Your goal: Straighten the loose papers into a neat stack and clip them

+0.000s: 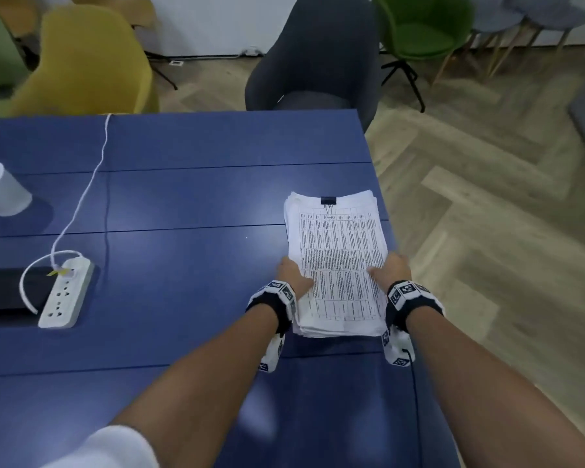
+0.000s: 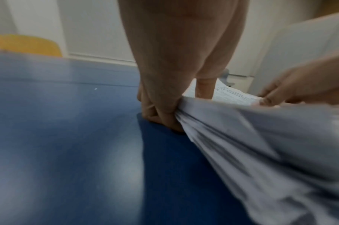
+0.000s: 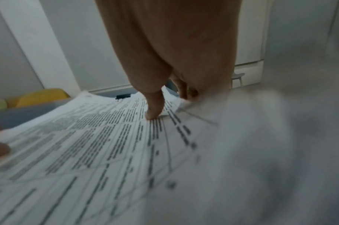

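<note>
A thick stack of printed papers [image 1: 338, 261] lies near the right edge of the blue table [image 1: 183, 197], sheets slightly fanned at the edges. A black binder clip [image 1: 328, 200] sits on the stack's far edge. My left hand [image 1: 293, 273] grips the stack's left side, thumb on top and fingers [image 2: 161, 115] curled under the sheets [image 2: 261, 144]. My right hand [image 1: 390, 268] grips the right side, thumb [image 3: 155, 106] pressed on the top page [image 3: 87, 144], other fingers tucked beneath. The clip [image 3: 123, 96] shows small at the far end in the right wrist view.
A white power strip [image 1: 66, 292] with a white cable lies at the left, beside a black device [image 1: 4, 288]. A white cup [image 1: 0, 189] lies at the far left. Yellow, grey and green chairs stand beyond the table. The table's right edge runs just beside the stack.
</note>
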Demonstrator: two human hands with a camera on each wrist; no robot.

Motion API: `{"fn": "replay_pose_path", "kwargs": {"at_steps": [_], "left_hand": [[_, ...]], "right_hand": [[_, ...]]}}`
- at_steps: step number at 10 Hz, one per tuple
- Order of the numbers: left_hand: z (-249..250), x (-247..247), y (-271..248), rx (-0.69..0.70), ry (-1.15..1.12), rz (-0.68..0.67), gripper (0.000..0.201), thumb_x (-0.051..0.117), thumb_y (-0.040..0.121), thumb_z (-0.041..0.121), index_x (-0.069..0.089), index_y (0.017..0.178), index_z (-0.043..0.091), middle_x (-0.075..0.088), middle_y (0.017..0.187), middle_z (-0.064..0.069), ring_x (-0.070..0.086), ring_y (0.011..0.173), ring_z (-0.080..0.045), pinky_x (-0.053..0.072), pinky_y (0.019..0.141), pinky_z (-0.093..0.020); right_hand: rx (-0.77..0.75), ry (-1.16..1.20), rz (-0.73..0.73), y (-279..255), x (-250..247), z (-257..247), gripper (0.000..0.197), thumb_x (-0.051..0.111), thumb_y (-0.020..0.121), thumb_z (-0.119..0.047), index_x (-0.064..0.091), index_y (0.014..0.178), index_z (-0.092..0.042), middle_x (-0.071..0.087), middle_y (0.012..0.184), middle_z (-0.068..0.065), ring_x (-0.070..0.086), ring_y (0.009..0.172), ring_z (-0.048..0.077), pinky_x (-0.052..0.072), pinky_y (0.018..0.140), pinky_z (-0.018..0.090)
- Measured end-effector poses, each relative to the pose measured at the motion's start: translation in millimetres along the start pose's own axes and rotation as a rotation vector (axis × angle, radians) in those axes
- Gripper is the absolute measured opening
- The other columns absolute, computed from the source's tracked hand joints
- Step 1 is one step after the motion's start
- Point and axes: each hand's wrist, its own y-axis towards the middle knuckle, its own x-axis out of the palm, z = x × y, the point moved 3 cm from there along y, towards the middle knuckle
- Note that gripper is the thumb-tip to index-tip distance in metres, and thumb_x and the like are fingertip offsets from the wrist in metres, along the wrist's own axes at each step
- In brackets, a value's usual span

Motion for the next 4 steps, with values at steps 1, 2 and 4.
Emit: {"fn": "replay_pose_path", "kwargs": {"at_steps": [1,2,4], "left_hand": [[11,3,-2,0.003,0.17,0.02,0.074,0.065,0.087,0.027,0.024,0.137,-0.007,0.035,0.137,-0.02,0.042,0.122,-0.029,0.041,0.1,-0.035],[15,0,-9,-0.039,0.288,0.008,0.07,0.056,0.091,0.036,0.023,0.138,-0.005,0.032,0.143,-0.018,0.037,0.125,-0.028,0.034,0.106,-0.037],[24,-34,-32,0.058,0.231,0.06,0.075,0.062,0.085,0.041,0.025,0.143,0.011,0.028,0.142,-0.014,0.038,0.129,-0.038,0.037,0.103,-0.042]], "right_hand": [[0.019,-0.1,-0.016,0,-2,0,0.068,0.061,0.093,-0.033,0.027,0.141,0.0,0.031,0.145,0.023,0.037,0.13,0.041,0.042,0.097,0.049],[0.04,-0.177,-0.07,-6,-4,1,0.065,0.055,0.094,-0.041,0.028,0.142,-0.006,0.025,0.148,0.019,0.03,0.133,0.037,0.036,0.104,0.053],[-0.148,-0.184,0.01,-38,-38,-13,0.057,0.051,0.096,-0.041,0.034,0.141,-0.01,0.031,0.147,0.015,0.032,0.135,0.035,0.032,0.104,0.048]]}}
